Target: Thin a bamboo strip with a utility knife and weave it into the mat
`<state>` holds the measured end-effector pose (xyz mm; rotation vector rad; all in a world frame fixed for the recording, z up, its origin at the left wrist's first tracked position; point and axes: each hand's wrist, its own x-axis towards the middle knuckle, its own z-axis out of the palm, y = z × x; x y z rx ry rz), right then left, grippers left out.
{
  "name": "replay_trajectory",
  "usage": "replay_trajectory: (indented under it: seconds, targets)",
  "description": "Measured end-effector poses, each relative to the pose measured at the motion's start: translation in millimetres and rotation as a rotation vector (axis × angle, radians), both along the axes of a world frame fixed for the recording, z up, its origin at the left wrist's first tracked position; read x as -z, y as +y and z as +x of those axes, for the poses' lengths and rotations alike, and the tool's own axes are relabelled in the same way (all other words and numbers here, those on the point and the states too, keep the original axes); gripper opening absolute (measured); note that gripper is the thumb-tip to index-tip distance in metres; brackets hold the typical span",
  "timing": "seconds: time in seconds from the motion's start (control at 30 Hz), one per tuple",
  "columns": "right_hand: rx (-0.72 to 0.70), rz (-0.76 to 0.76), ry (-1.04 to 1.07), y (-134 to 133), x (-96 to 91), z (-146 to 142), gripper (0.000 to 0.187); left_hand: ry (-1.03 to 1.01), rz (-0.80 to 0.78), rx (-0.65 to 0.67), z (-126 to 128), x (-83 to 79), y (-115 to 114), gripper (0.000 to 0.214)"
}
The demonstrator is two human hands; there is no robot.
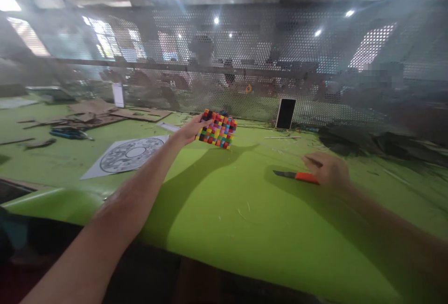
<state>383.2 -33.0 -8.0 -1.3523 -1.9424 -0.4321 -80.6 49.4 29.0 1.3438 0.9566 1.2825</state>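
Observation:
My left hand (192, 129) reaches forward and is closed on the near left edge of a small block (217, 129) covered in many-coloured squares, thumb on its face. The block is tilted above the green tabletop and casts a shadow there. At the right, my right hand (329, 169) is partly smeared by motion, its fingers curled. From it sticks out a knife (304, 177) with an orange handle and a dark blade pointing left, low over the table. Whether the fingertips also pinch something thin cannot be made out.
A printed sheet (131, 155) with a round pattern lies on the green table (224, 229). Brown cardboard scraps (94, 110) and pliers-like tools (70, 133) are at left. A dark-screened phone (286, 114) leans against the perforated metal screen (227, 61); dark sheets (381, 141) lie right.

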Motion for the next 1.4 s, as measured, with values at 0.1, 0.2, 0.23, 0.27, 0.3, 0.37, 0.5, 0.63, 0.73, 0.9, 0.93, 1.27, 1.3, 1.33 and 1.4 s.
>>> replay_trajectory:
  seconds: [0.1, 0.2, 0.23, 0.27, 0.3, 0.37, 0.5, 0.63, 0.73, 0.9, 0.93, 1.27, 1.3, 1.33, 1.4]
  targets:
    - [-0.008, -0.015, 0.028, 0.8, 0.4, 1.0, 0.036, -0.022, -0.007, -0.002, 4.3, -2.1, -1.8, 0.057]
    - [-0.038, -0.036, 0.062, 3.8, 0.6, 3.8, 0.039, -0.032, -0.033, -0.017, 5.1, -3.5, -3.3, 0.059]
    - [-0.052, -0.045, 0.074, 5.0, 0.5, 4.9, 0.039, -0.042, -0.042, -0.025, 4.5, -3.5, -3.6, 0.057]
    - [-0.068, -0.053, 0.085, 6.0, 0.2, 6.0, 0.039, -0.055, -0.053, -0.033, 3.5, -3.1, -3.8, 0.054]
    - [-0.083, -0.060, 0.097, 6.9, -0.2, 6.9, 0.039, -0.071, -0.067, -0.044, 2.4, -2.4, -3.8, 0.050]
    - [-0.111, -0.076, 0.118, 7.9, -1.4, 8.5, 0.038, -0.101, -0.095, -0.058, -0.4, 0.0, -3.2, 0.043]
    - [-0.145, -0.106, 0.138, 8.9, -4.2, 11.7, 0.034, -0.126, -0.120, -0.051, -6.1, 6.1, -1.4, 0.034]
    - [-0.146, -0.124, 0.145, 11.1, -3.5, 13.4, 0.031, -0.143, -0.115, -0.032, -7.9, 9.1, -1.8, 0.035]
    - [-0.162, -0.150, 0.122, 10.9, -1.2, 11.5, 0.030, -0.118, -0.105, 0.009, -1.1, 8.9, -4.0, 0.041]
    - [-0.152, -0.138, 0.070, 9.9, -2.6, 12.7, 0.031, -0.020, -0.136, 0.068, 15.3, 7.0, -6.4, 0.037]
    - [-0.140, -0.124, 0.069, 11.1, -3.5, 15.1, 0.031, -0.032, -0.126, 0.063, 16.3, 7.1, -6.1, 0.036]
    - [-0.132, -0.065, 0.034, 22.6, -4.3, 26.7, 0.032, -0.190, -0.136, 0.025, 15.4, 14.1, 0.1, 0.038]
    - [-0.132, -0.058, 0.032, 21.1, -5.6, 25.1, 0.032, -0.190, -0.136, 0.024, 16.8, 13.8, 0.0, 0.039]
    - [-0.131, -0.048, 0.031, 19.6, -7.2, 23.8, 0.032, -0.190, -0.136, 0.025, 18.1, 13.5, -0.2, 0.040]
    - [-0.129, -0.019, 0.032, 17.4, -10.8, 22.6, 0.033, -0.188, -0.142, 0.030, 19.5, 12.9, -0.8, 0.044]
